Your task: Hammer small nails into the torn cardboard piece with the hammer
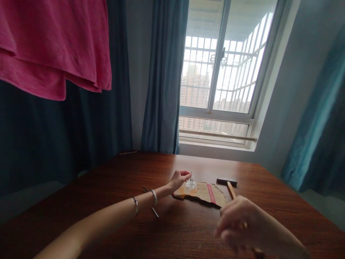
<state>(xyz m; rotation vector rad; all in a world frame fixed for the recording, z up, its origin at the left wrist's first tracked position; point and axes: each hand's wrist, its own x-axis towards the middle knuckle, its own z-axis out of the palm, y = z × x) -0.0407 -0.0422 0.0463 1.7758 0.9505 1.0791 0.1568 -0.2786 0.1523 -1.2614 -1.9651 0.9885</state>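
My left hand [180, 180] reaches to the far middle of the table, its fingers pinched at a thin upright metal rod [191, 175]. Other thin upright pieces stand close by on a tan, ragged-edged flat piece [202, 190]. That piece carries dark dots, a pink stripe, orange patches and a white pattern. At the lower right, my slightly blurred right hand [238, 223] is wrapped around the wooden handle of a hammer [231, 189]. The hammer's dark head lies beyond the hand, to the right of the tan piece.
A short metal rod [155, 212] lies on the brown wooden table [121, 230], near my left forearm. Another dark rod [146, 188] is partly hidden behind that arm. Blue curtains [164, 79] and a barred window [215, 72] stand behind; a pink cloth [54, 46] hangs at upper left.
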